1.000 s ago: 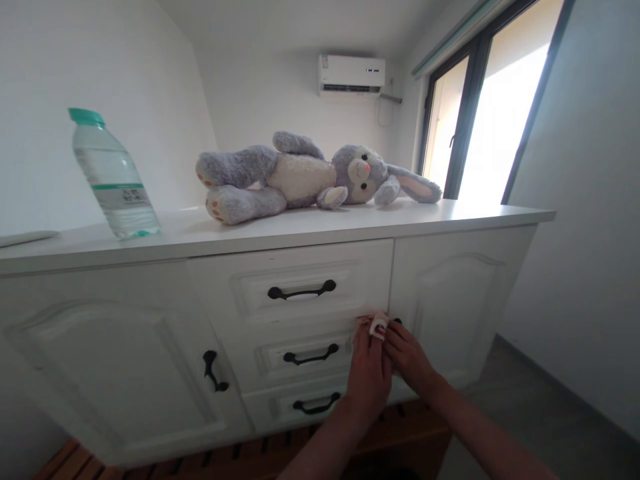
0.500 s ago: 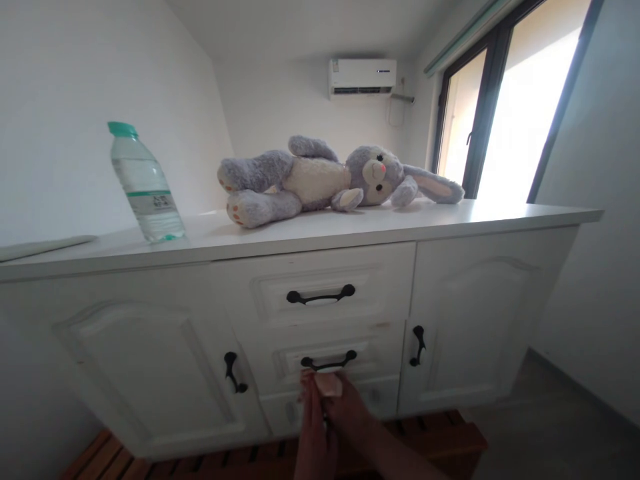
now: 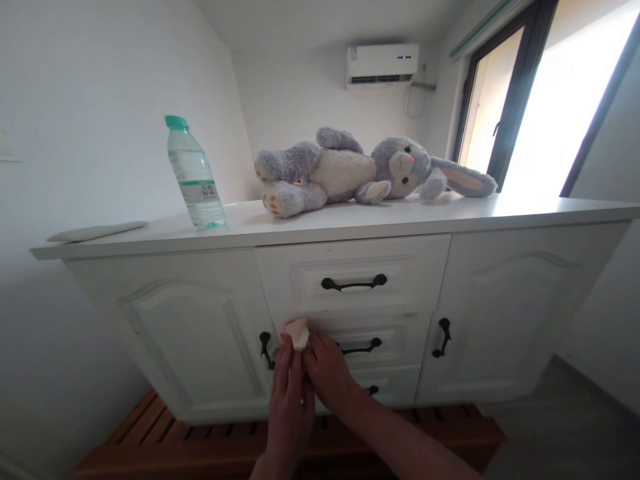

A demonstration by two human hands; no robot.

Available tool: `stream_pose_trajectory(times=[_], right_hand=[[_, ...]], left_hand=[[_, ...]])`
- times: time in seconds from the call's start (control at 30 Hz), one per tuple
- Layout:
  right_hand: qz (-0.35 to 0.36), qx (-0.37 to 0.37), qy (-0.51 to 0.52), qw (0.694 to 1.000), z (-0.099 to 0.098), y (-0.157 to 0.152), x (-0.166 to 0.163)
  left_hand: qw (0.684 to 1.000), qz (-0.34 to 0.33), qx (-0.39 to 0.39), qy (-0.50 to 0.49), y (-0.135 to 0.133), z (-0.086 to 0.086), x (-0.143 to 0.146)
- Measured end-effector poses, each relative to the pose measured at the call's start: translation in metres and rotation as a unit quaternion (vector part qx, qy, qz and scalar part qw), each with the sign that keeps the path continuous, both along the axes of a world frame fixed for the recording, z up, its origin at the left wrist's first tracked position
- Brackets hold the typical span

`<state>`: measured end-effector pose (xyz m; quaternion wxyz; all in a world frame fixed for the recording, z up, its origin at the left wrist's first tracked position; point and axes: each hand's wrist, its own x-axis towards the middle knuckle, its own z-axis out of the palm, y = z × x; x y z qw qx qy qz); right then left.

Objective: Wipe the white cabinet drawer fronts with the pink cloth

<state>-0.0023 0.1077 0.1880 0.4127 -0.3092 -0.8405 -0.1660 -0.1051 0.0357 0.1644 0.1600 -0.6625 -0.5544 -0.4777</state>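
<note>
Now both my hands pinch a small pale pink-white pad (image 3: pixel 297 332) at lower centre: left hand (image 3: pixel 289 400) below it, right hand (image 3: pixel 330 373) lower right, its fingers (image 3: pixel 313 347) pressed together against the white wooden cabinet (image 3: pixel 200 320).

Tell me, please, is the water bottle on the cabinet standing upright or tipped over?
Upright: the water bottle stands on its base on the cabinet top, green cap uppermost; its lean looks like lens distortion.

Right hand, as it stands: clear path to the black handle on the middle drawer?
Probably yes. The right hand sits on the drawer front just left of the black curved metal handle, with nothing between them; its fingers share a small white pad with the left hand.
</note>
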Motion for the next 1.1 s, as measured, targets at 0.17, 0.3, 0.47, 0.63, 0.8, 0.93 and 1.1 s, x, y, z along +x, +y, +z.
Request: stream_pose_trajectory(times=[0.17, 0.3, 0.47, 0.63, 0.8, 0.93, 1.1], right_hand=[[-0.032, -0.026, -0.049, 0.998, -0.015, -0.001, 0.036], [-0.063, -0.098, -0.026, 0.993, -0.007, -0.006, 0.085], [-0.125, -0.167, 0.072, 0.975, -0.004, -0.012, 0.167], [-0.143, -0.195, 0.138, 0.96, -0.046, -0.009, 0.208], [-0.103, -0.307, 0.194, 0.926, -0.078, -0.013, 0.177], [-0.071, -0.325, 0.2, 0.922, -0.077, -0.01, 0.11], [-0.033, -0.235, 0.086, 0.968, -0.069, -0.006, 0.02]], left_hand=[[0.996, -0.041, -0.083, 0.016, 0.022, -0.032, 0.025], [0.978, -0.11, -0.175, 0.027, 0.038, 0.002, 0.068], [0.925, -0.255, -0.272, 0.077, 0.049, 0.055, 0.144], [0.905, -0.293, -0.298, 0.072, 0.061, 0.029, 0.183], [0.904, -0.237, -0.343, 0.093, 0.053, -0.033, 0.158], [0.93, -0.162, -0.325, 0.064, 0.036, -0.067, 0.099], [0.969, -0.085, -0.233, 0.011, 0.023, -0.076, 0.009]])
